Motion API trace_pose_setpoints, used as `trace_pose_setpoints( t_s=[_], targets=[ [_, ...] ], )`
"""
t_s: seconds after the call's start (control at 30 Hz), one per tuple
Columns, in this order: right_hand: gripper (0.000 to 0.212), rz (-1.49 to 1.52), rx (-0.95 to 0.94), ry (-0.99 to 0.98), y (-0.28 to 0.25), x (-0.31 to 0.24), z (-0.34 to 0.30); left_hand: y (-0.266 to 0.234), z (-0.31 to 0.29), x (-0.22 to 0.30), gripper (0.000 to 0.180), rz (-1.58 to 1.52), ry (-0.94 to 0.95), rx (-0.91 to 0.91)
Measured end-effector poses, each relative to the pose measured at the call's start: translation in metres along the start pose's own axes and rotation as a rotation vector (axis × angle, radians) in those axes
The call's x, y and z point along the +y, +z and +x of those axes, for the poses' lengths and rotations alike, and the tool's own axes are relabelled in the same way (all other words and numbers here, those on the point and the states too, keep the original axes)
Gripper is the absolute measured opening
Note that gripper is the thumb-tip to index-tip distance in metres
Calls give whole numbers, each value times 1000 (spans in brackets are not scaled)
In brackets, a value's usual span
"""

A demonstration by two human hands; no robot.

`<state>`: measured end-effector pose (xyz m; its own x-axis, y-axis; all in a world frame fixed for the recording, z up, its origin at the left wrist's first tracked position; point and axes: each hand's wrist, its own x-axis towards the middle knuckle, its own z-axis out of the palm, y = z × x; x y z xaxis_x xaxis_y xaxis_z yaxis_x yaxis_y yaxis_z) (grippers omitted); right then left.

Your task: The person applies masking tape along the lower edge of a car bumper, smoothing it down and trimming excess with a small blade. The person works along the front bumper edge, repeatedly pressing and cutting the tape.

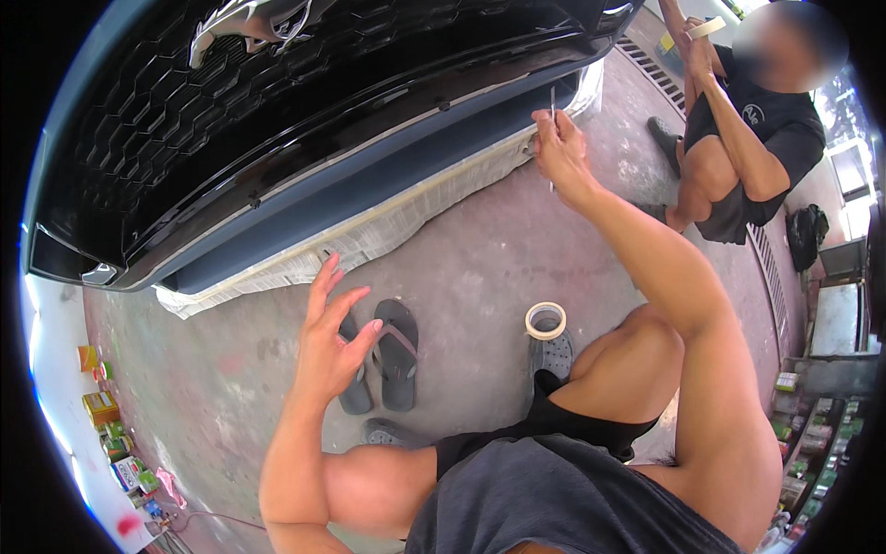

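Note:
My right hand [563,152] is closed around a slim, straight tool [553,98] whose thin end points up toward the car's front; its exact kind is too small to tell. Above and left of that hand runs a dark blue-grey lower bumper strip [369,189] on a black car front [305,129]. Newspaper masking [397,224] hangs along the strip's lower edge, bordered with pale tape. My left hand [330,332] is raised with fingers spread, holding nothing, just below the newspaper. A roll of masking tape [545,320] rests on my right clog [554,355].
A pair of flip-flops [397,360] lies on the concrete floor near my left hand. At the right, a crouching person [766,138] holds another tape roll [706,27]. Cans [100,406] line the left wall. A floor drain grate [766,272] runs along the right.

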<state>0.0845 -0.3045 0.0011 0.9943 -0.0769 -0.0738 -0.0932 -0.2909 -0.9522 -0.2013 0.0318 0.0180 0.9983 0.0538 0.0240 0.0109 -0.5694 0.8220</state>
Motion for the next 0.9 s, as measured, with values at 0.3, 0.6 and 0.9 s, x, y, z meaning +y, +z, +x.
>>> trace_pose_setpoints(
  t_s=[0.3,0.6,0.9],
  targets=[
    [39,483,238,112,55,0,-7,2,6,-21,54,56,-44,-215],
    [21,534,266,111,46,-29,4,-4,-1,-18,59,109,-135,-338],
    [19,515,258,48,46,-41,6,2,0,-14,60,121,-186,-383]
  ],
)
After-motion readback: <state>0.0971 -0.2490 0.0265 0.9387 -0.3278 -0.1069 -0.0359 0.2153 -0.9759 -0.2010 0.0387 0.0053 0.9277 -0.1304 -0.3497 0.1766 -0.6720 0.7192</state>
